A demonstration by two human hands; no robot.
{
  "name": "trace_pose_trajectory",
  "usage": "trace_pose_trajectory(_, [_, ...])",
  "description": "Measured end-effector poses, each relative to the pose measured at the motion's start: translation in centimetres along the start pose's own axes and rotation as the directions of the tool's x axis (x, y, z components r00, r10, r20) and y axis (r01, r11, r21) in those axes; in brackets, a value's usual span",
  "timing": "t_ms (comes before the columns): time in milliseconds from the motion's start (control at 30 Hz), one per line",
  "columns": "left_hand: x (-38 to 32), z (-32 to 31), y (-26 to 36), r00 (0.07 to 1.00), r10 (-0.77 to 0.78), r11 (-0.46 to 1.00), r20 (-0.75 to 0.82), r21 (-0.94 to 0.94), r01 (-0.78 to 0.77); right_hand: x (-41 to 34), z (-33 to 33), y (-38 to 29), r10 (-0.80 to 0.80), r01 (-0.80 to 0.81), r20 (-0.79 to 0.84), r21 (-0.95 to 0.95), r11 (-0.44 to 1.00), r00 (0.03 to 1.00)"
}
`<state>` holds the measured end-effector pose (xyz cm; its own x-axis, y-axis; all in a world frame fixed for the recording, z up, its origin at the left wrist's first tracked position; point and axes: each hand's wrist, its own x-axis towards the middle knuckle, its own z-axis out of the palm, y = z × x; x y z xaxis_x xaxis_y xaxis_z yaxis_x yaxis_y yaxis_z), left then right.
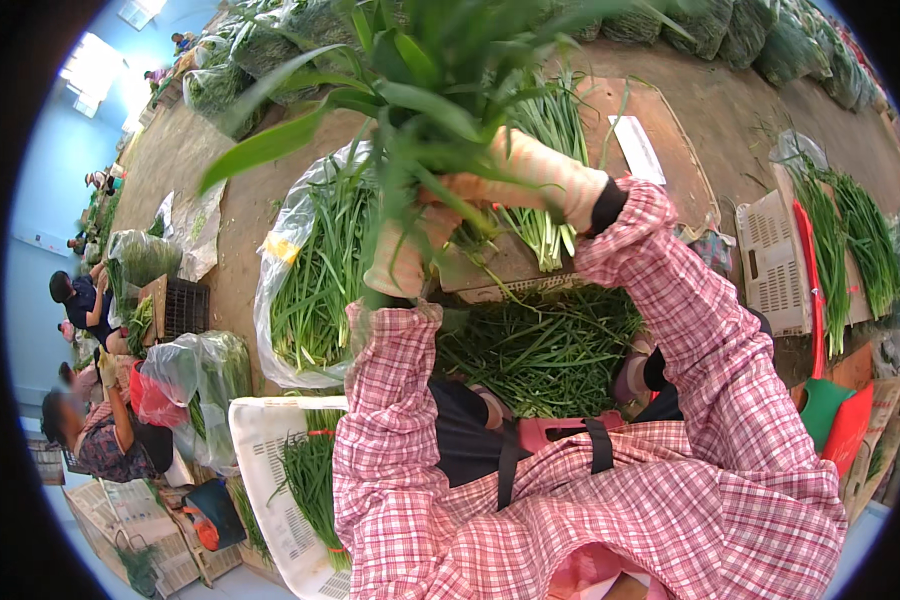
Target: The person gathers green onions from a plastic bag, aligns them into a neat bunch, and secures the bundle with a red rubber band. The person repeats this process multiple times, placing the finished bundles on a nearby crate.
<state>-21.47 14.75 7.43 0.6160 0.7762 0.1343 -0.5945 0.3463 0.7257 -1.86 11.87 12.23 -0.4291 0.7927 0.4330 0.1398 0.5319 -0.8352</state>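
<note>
Both of my hands wear pale striped gloves and are raised over a low board [679,169]. A large bunch of long green leaves [427,105], like garlic greens or chives, fans upward from them, partly blurred. My left hand [399,259] grips its lower side. Across the bunch bends my right hand [547,176], closed around the leaves; its fingers are largely hidden. Behind my right hand, a bundle of greens with white stem ends [544,240] lies on the board. An open clear plastic bag full of loose greens [311,292] is left of my left hand.
Leaf trimmings [540,352] cover the floor between my feet. A white plastic crate [259,450] holds tied bundles at left. More bundles [832,247] top a crate [776,262] at right. A white strip [637,150] lies on the board. Co-workers [109,442] sit at far left.
</note>
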Motion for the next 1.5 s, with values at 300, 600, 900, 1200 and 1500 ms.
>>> trace_pose_trajectory(300, [0.0,3.4,5.9,0.798,0.448,0.8,-0.403,0.58,-0.157,-5.6,0.2,-4.6,0.242,-0.288,-0.47,-0.027,0.957,0.849])
trace_pose_trajectory(600, [-2.3,3.8,4.8,0.8,0.269,0.922,-0.536,0.383,-0.053,-9.1,6.8,-2.1,0.316,-0.212,-0.5,0.254,0.944,0.806])
trace_pose_trajectory(900, [-5.0,-0.2,6.1,0.694,0.305,0.946,-0.652,0.289,-0.144,-15.1,4.0,-4.8,0.533,-0.353,-0.561,0.403,0.844,0.634])
trace_pose_trajectory(1200, [-5.7,0.8,5.1,0.675,0.278,0.949,-0.683,0.306,-0.082,-14.4,6.2,-3.6,0.058,-0.265,-0.298,-0.726,0.634,0.953])
trace_pose_trajectory(1500, [-6.3,1.2,5.2,0.65,0.343,0.938,-0.678,0.278,-0.205,-14.3,6.3,-3.1,0.039,-0.288,-0.421,-0.545,0.787,0.906])
